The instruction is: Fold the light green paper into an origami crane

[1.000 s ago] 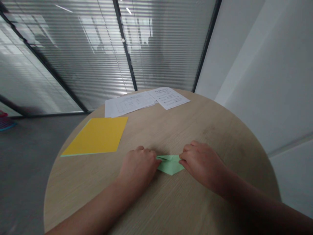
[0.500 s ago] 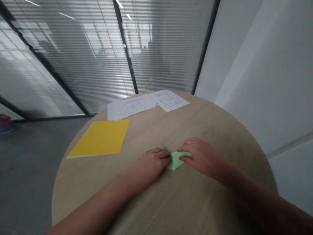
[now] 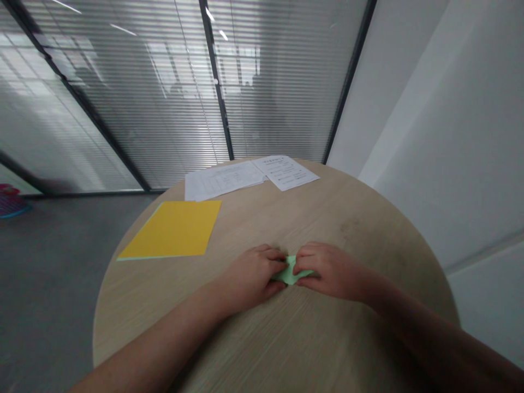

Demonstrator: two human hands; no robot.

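Observation:
A small folded piece of light green paper [image 3: 291,271] lies on the round wooden table [image 3: 262,333] between my two hands. My left hand [image 3: 262,273] grips its left end, with the fingertips on top and the thumb at the near edge. At the other end, my right hand [image 3: 325,270] pinches the paper between curled fingers and thumb. Most of the paper's two ends is covered by my fingers, so the exact folds there are hidden.
A stack of yellow paper [image 3: 174,229], with a green edge under it, lies on the table's left side. Printed white sheets [image 3: 223,179] lie at the far edge. Beyond stand a glass partition with blinds [image 3: 176,109] and a white wall [image 3: 450,125]. A basket [image 3: 12,202] is on the floor.
My left thumb has come out to the paper's near edge. My right hand has shifted slightly left and nearer, covering more of the paper. The camera view has moved a little.

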